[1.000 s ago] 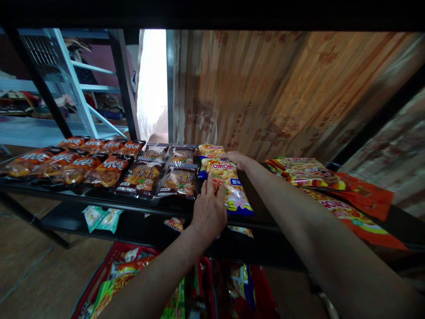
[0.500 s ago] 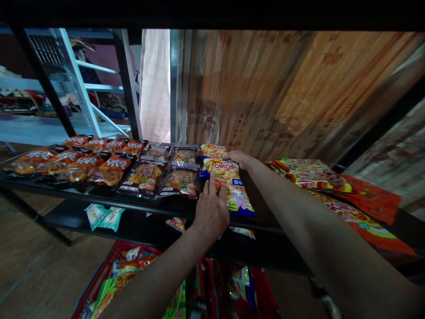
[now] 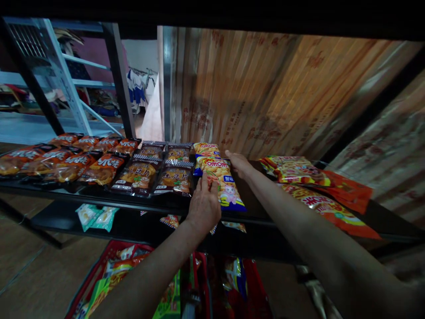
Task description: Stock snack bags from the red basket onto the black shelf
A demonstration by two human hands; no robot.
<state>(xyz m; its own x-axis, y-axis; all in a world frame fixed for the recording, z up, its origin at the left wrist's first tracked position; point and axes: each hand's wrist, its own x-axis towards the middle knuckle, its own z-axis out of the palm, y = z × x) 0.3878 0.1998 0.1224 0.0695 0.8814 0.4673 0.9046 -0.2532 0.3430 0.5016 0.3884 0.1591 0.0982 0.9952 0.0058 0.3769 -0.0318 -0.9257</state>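
Note:
A yellow and blue snack bag (image 3: 229,188) lies on the black shelf (image 3: 250,195), with a second bag of the same kind (image 3: 206,149) behind it. My left hand (image 3: 205,201) rests its outstretched fingers on the left side of the front bag. Beside the rear bag, on its right, my right hand (image 3: 239,164) is held with fingers extended and nothing in it. To the left of the front bag lie brown potato chip bags (image 3: 175,177) in two rows.
Orange and black snack bags (image 3: 102,168) fill the shelf's left end. Red and yellow bags (image 3: 292,170) lie at the right. Below are a lower shelf with green packets (image 3: 98,217) and red baskets (image 3: 109,252) of snacks. A black beam (image 3: 212,29) runs overhead.
My right hand has come off the snack bags and sits just right of them. My left hand stays on the front bag. The view has shifted slightly to the right.

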